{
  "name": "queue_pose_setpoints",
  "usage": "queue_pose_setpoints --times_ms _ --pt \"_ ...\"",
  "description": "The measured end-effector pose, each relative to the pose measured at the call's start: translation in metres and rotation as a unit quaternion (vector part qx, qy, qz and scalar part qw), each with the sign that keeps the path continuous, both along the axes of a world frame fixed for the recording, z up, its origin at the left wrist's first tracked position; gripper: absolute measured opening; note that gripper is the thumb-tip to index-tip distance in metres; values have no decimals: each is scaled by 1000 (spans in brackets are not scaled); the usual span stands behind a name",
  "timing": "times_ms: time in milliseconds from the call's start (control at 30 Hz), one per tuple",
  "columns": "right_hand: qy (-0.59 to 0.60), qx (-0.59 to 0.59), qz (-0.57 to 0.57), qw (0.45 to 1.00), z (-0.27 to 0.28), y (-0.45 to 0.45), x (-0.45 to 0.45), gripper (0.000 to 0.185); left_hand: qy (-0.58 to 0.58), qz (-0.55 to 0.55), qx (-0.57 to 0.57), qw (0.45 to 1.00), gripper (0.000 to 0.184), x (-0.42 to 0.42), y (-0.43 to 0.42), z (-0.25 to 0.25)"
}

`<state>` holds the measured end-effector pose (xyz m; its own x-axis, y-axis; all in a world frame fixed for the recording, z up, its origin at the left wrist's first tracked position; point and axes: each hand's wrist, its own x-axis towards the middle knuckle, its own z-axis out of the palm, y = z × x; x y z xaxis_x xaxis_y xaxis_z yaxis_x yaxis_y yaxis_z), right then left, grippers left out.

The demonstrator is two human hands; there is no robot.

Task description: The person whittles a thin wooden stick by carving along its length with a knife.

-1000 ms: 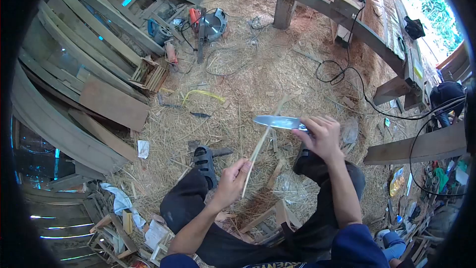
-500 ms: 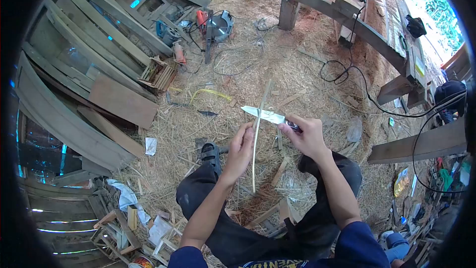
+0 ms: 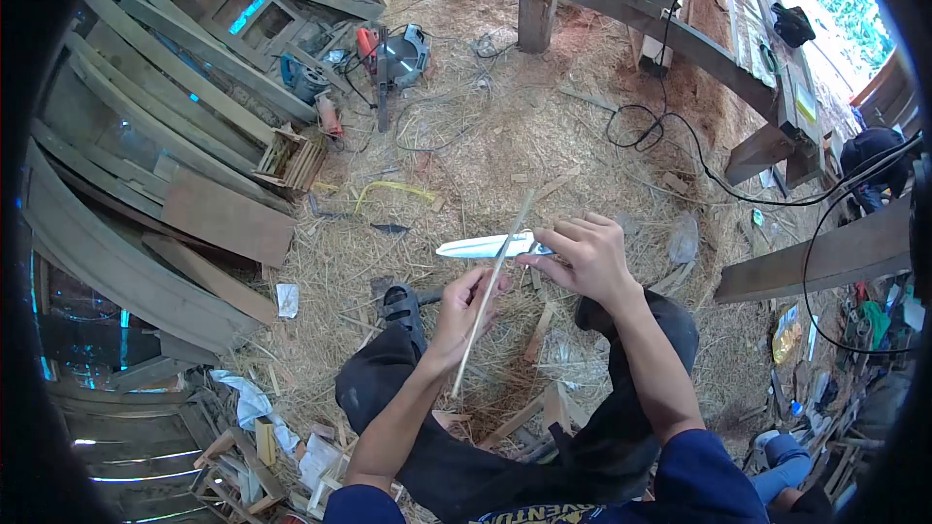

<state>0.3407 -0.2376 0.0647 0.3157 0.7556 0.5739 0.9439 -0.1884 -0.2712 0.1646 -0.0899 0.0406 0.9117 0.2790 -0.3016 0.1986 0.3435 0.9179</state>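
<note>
Head view, and here the left hand [image 3: 464,318] has its grip closed on a thin pale strip [image 3: 475,342], slanting above the littered floor [image 3: 534,141]. The right hand's [image 3: 584,254] grip wraps a knife [image 3: 474,247], blade crossing the strip's upper half!

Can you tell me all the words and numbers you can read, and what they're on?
"ADVENTURE": on the front of the dark blue shirt, partly cut off by the picture's bottom edge.
Gold packet on the right: any print is too small and blurred to read.
Knife: no writing I can make out.
</note>
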Motion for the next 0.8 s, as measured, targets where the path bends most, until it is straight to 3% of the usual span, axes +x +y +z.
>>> queue_pose_setpoints --times_ms 267,500,567,667,733,800 --pt "-6 -27 20 999 -7 -9 7 32 49 -30 52 997 31 -15 4 -2" --pt "24 -61 6 998 -20 -26 14 36 70 -37 -16 997 25 -29 13 -16" --pt "68 -53 8 996 -31 -21 10 35 81 -34 -61 994 20 -27 19 -15" --pt "190 -90 -12 978 -27 -9 -2 36 79 37 -18 996 18 -17 8 -17" --pt "266 -133 -41 954 -26 2 -3 40 73 27 -30 997 24 -11 15 -19" --pt "263 -101 -28 959 -29 7 0 43 66 16 -14 998 25 -6 22 -18"
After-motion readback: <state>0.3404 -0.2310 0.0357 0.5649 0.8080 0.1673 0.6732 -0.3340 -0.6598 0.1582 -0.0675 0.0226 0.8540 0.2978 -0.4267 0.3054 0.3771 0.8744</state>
